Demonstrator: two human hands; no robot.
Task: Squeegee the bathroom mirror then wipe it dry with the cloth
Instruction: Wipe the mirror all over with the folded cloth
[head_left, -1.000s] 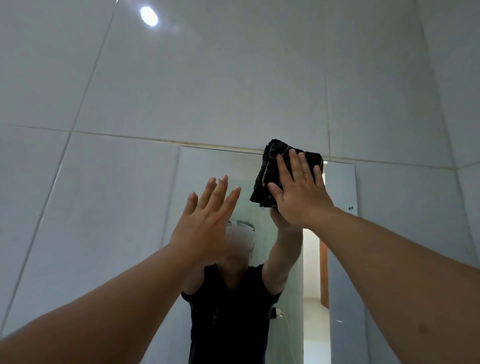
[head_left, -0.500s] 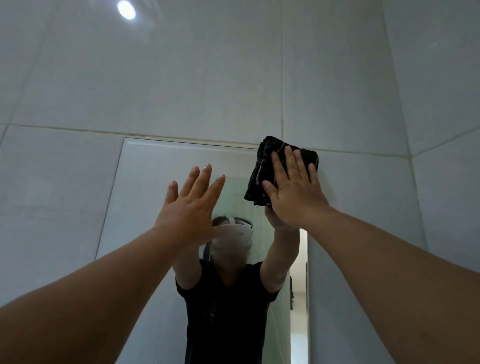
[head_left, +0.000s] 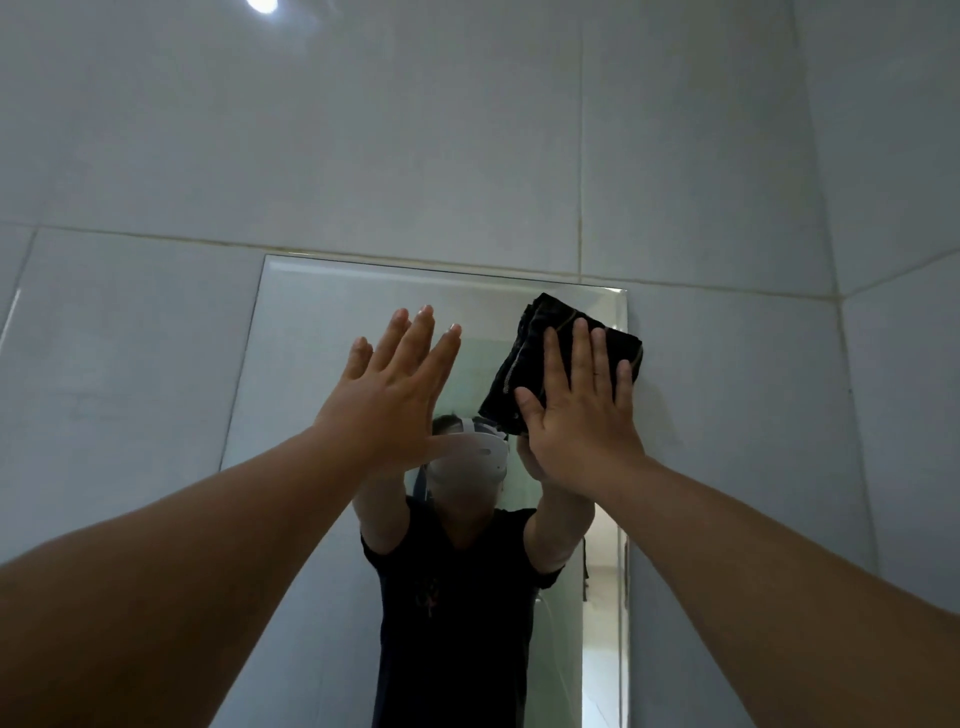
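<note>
A frameless bathroom mirror (head_left: 322, 322) hangs on the grey tiled wall, its top edge and both upper corners in view. A folded black cloth (head_left: 540, 338) lies against the glass at the mirror's upper right corner, overlapping the right edge. My right hand (head_left: 576, 410) presses flat on the cloth with fingers spread. My left hand (head_left: 395, 384) is raised in front of the mirror's middle, fingers straight and apart, holding nothing. No squeegee is visible.
Large grey wall tiles (head_left: 415, 130) surround the mirror, and a side wall meets them at a corner (head_left: 836, 364) on the right. A ceiling light reflection (head_left: 262, 4) shines at the top. The mirror shows a person in a dark shirt and a bright doorway.
My right hand has kept the cloth pressed on the glass near the mirror's upper right corner. The view has shifted, so more of the mirror's top and left side shows now.
</note>
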